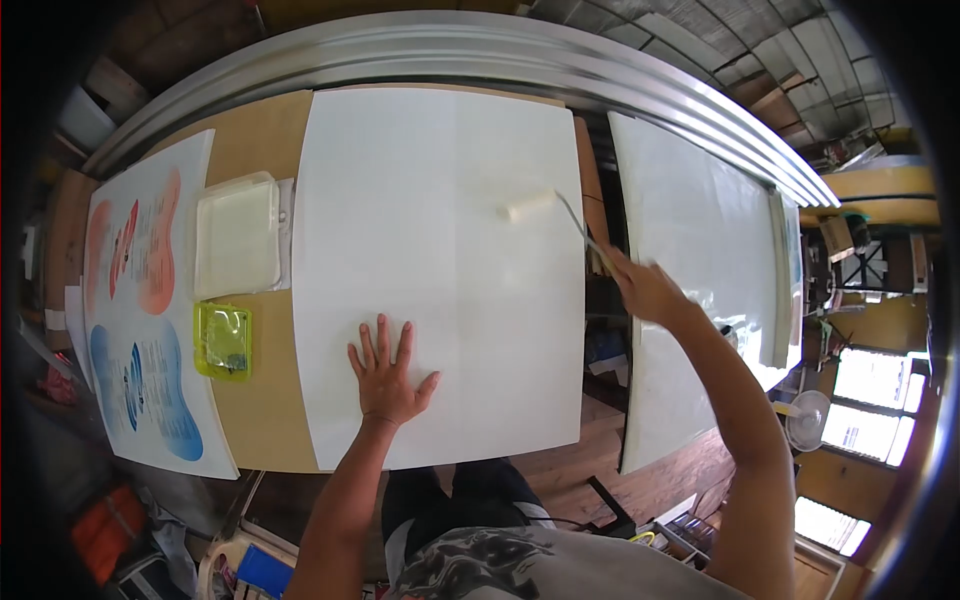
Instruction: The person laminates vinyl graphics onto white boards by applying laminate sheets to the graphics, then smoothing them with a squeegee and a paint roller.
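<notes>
The workshop around me is cluttered, with bright windows (878, 385) at the right and long ribbed metal strips (450, 45) running along the far side of the tan tabletop (270, 420). The person's right hand (642, 288) has its grip closed round the handle end of a paint roller (530, 207), out past the right edge of a big white sheet (390, 200). From that grip the thin bent rod slants up and leftward, so the pale roller sleeve sits ahead of the hand, over the sheet's upper right part; whether it presses down I can't tell from here. The left hand (393, 385) lies palm down on the same sheet, nearer the person, fingers spread apart and holding nothing. Just left of the sheet are a clear shallow tray (238, 240) and, nearer the person, a small yellow-green tray (200, 345). Farther left lies a printed sheet (155, 300) with red and blue rounded shapes and lines of lettering, too small for me to read. To the right, past a dark gap, is another whitish panel (680, 250), shiny in places.
</notes>
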Action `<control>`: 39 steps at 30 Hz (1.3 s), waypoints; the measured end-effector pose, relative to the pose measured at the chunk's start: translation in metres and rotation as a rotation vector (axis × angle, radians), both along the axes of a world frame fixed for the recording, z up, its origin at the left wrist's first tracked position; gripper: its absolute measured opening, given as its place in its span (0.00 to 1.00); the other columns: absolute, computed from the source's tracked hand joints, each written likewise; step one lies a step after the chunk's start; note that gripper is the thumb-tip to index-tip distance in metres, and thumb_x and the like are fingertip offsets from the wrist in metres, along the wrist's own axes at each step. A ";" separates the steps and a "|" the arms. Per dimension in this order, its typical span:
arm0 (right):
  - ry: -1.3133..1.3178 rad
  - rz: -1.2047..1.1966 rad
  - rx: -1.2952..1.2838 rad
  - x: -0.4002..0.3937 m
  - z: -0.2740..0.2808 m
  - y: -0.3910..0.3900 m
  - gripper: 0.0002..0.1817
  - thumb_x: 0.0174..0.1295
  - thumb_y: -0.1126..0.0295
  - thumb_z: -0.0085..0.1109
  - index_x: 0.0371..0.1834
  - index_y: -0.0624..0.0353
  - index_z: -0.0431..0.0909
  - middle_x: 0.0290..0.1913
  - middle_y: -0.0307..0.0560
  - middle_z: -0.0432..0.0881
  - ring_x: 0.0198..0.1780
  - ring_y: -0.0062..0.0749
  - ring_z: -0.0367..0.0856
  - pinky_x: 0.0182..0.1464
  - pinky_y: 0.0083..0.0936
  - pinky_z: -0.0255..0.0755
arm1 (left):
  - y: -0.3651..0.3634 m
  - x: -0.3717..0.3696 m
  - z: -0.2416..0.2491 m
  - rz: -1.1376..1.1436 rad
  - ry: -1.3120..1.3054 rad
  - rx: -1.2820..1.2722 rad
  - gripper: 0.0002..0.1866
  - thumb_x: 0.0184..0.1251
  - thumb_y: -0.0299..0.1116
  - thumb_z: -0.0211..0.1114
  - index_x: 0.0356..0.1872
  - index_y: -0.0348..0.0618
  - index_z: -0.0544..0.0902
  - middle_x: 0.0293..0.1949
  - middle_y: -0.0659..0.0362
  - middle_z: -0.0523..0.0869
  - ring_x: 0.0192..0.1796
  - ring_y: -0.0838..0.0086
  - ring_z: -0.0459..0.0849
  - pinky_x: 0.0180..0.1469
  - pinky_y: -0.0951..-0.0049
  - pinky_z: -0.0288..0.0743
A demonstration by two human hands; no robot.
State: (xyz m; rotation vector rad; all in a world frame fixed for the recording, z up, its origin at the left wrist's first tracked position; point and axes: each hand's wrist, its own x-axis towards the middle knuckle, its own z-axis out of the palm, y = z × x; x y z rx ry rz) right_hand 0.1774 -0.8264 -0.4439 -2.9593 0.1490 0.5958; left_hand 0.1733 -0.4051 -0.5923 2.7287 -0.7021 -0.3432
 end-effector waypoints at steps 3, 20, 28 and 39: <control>0.144 -0.057 0.071 -0.029 0.044 -0.013 0.27 0.70 0.68 0.49 0.73 0.49 0.63 0.38 0.66 0.83 0.41 0.69 0.82 0.48 0.58 0.75 | -0.001 0.001 0.002 0.003 0.020 0.015 0.47 0.64 0.66 0.57 0.80 0.55 0.54 0.80 0.42 0.45 0.80 0.37 0.40 0.74 0.30 0.34; 0.178 -0.316 0.272 -0.106 -0.001 0.115 0.28 0.69 0.67 0.51 0.73 0.58 0.61 0.25 0.72 0.79 0.30 0.72 0.80 0.37 0.60 0.76 | -0.005 -0.001 -0.003 0.009 -0.031 0.022 0.47 0.63 0.67 0.56 0.79 0.53 0.57 0.80 0.42 0.46 0.80 0.36 0.41 0.73 0.29 0.33; -0.166 -0.356 0.049 0.001 -0.072 0.144 0.29 0.67 0.66 0.53 0.70 0.61 0.59 0.31 0.68 0.82 0.36 0.65 0.83 0.38 0.56 0.77 | 0.003 -0.001 -0.001 -0.017 0.045 -0.002 0.48 0.65 0.66 0.55 0.80 0.52 0.53 0.80 0.42 0.42 0.80 0.35 0.38 0.73 0.28 0.32; 0.043 -0.628 0.140 -0.201 -0.020 0.294 0.32 0.69 0.66 0.52 0.76 0.52 0.57 0.29 0.68 0.82 0.31 0.73 0.80 0.39 0.64 0.74 | 0.015 0.004 0.000 -0.047 0.071 -0.127 0.40 0.72 0.53 0.51 0.79 0.45 0.52 0.80 0.42 0.43 0.80 0.38 0.38 0.75 0.32 0.32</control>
